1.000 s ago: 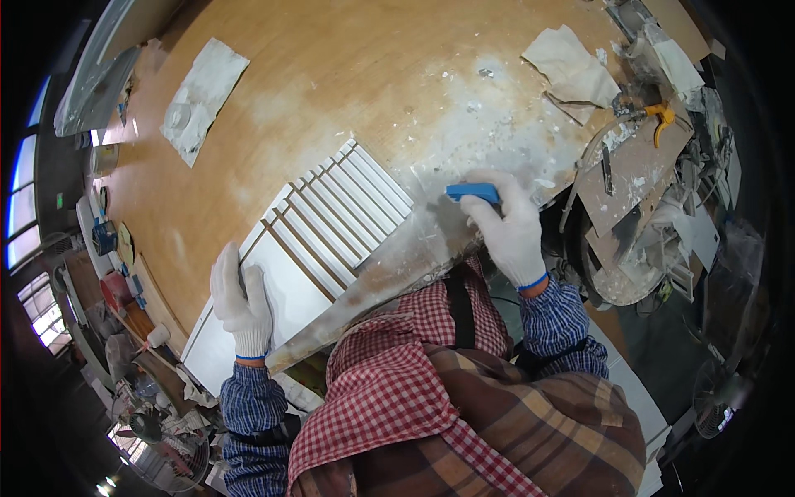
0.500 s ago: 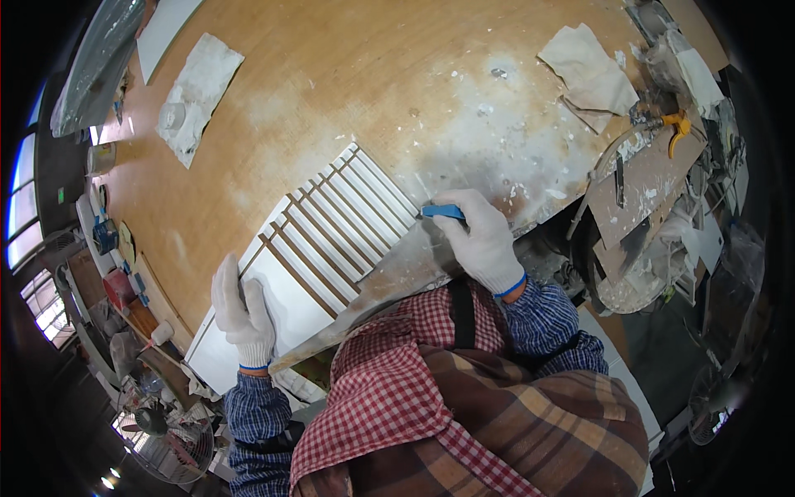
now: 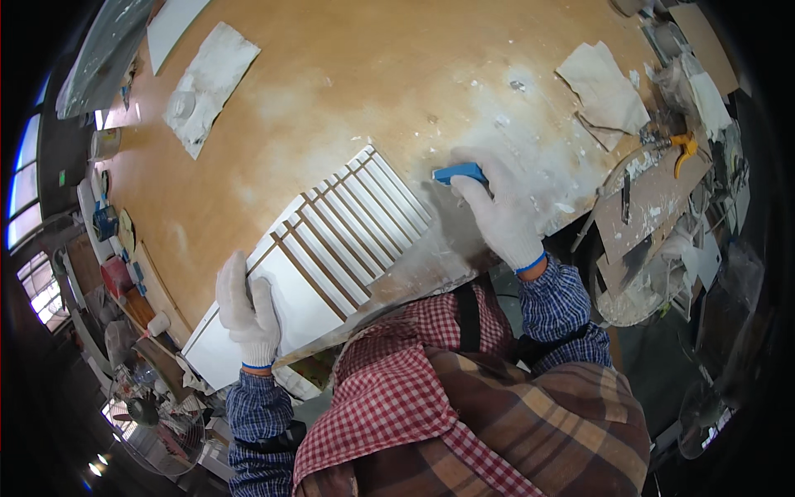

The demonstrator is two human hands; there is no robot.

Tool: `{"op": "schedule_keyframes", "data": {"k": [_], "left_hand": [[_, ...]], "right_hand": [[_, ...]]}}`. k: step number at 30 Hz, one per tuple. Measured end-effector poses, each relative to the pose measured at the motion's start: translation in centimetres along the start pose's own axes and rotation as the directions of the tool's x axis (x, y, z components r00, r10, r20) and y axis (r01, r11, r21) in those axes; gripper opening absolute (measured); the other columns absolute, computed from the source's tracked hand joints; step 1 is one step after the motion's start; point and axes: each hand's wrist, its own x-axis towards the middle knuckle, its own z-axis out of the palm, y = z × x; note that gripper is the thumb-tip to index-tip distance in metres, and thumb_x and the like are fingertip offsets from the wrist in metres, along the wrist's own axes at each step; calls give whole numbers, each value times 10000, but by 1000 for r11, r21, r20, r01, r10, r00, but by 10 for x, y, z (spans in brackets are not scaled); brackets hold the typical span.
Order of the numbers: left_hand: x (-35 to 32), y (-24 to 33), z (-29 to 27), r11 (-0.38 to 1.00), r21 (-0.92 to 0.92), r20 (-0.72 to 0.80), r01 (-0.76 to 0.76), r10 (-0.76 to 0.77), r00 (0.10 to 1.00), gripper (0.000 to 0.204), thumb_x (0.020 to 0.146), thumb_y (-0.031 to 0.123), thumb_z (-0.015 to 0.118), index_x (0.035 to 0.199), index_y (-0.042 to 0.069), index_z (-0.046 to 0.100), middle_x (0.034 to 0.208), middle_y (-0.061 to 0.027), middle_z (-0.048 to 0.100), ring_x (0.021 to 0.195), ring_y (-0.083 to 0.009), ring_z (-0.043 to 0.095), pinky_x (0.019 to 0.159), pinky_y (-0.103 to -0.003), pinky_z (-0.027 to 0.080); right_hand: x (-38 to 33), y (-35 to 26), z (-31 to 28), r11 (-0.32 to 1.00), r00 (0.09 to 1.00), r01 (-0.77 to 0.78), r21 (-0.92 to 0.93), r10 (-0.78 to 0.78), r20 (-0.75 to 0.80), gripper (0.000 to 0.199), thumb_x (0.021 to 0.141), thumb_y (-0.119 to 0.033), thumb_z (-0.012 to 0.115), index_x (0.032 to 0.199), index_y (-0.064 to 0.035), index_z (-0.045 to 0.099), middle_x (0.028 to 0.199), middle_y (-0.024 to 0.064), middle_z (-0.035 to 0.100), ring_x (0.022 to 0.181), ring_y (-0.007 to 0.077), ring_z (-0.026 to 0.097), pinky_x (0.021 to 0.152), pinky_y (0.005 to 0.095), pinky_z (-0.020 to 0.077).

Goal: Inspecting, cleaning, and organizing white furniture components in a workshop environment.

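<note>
White slatted panel (image 3: pixel 331 248) x1 | blue-handled tool (image 3: pixel 458 173) x1, R hand (image 3: pixel 497 211) | L hand (image 3: pixel 247 308) on panel

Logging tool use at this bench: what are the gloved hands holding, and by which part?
The right hand grips a blue-handled tool by its handle; its working end is hidden. The left hand presses flat on the white slatted panel, not gripping it.

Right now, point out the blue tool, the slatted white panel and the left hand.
blue tool (image 3: pixel 458 172), head view, exposed handle.
slatted white panel (image 3: pixel 348 228), head view, middle slat.
left hand (image 3: pixel 247 311), head view, glove back.
</note>
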Motion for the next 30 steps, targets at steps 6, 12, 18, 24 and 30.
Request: {"op": "schedule_keyframes", "data": {"k": [6,12,18,24,30], "left_hand": [[0,0,-1,1000,-17,-2,-4,4,1000,417,987,103,542,1368,-59,593,1351,-260,611,1249,-398,579,1104,-451,427],[2,2,-4,1000,9,19,2,-2,1000,427,971,109,568,1365,-55,595,1337,-275,614,1258,-428,570,1117,-469,413],[8,5,-6,999,6,54,-35,34,998,428,986,122,557,1369,-70,575,1322,-279,620,1264,-459,562,1126,-497,401],[7,5,-7,998,-36,44,-48,50,998,432,989,117,552,1375,-76,566,1315,-282,623,1251,-462,571,1118,-507,406],[5,4,-5,998,-30,19,-56,57,998,434,974,102,556,1368,-79,572,1302,-282,628,1243,-464,579,1113,-500,414]], "right_hand": [[59,-4,27,992,985,106,74,-115,131,352,972,-119,645,1311,-29,615,1090,165,702,986,314,691,881,373,543],[93,-10,58,908,899,417,-31,-408,158,382,953,-101,661,1332,-99,607,1072,158,682,990,347,670,844,409,545],[109,2,73,881,860,465,-89,-426,281,381,950,-39,656,1327,-83,619,1049,146,671,936,306,669,811,388,530],[116,0,72,887,843,458,-49,-417,340,392,934,-40,648,1311,-135,603,1090,170,663,960,369,663,793,422,552],[118,0,72,898,837,436,-54,-382,392,389,930,-25,638,1304,-129,610,1122,179,656,997,375,664,821,426,556]]}}
